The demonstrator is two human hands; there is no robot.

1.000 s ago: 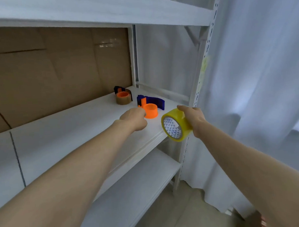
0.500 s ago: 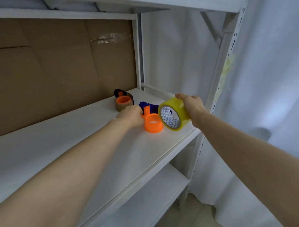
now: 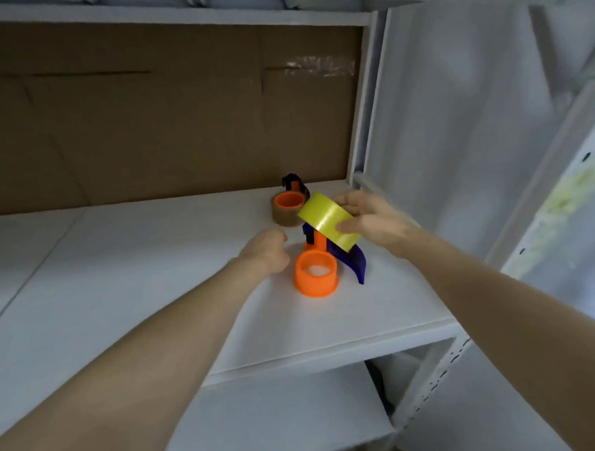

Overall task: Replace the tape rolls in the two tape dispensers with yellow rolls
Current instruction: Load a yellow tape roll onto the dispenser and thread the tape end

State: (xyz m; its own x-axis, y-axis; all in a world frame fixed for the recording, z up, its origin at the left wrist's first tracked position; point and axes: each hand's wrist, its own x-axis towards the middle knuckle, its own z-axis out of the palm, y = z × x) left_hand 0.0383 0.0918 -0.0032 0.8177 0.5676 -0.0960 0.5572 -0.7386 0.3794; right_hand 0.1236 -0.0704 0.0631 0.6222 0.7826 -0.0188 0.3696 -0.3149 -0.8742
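Hands both reach over the white shelf as I watch through the head camera. The right hand grasps the yellow tape roll, fingers on its far side and thumb on the near side. The roll is tilted in the air, above the back of the near dispenser and not seated on anything.

That dispenser lies on the shelf near the front edge. Its orange hub faces up with no roll on it, and its blue body curves off to the right.

The left hand sits just left of the hub with its fingers curled under. A strip of shelf shows between it and the dispenser, and I see nothing in its grip.

Further back, near the cardboard wall, the second dispenser carries a brown roll around its orange hub. A white sheet hangs to the right of the rack, and a lower shelf shows below.
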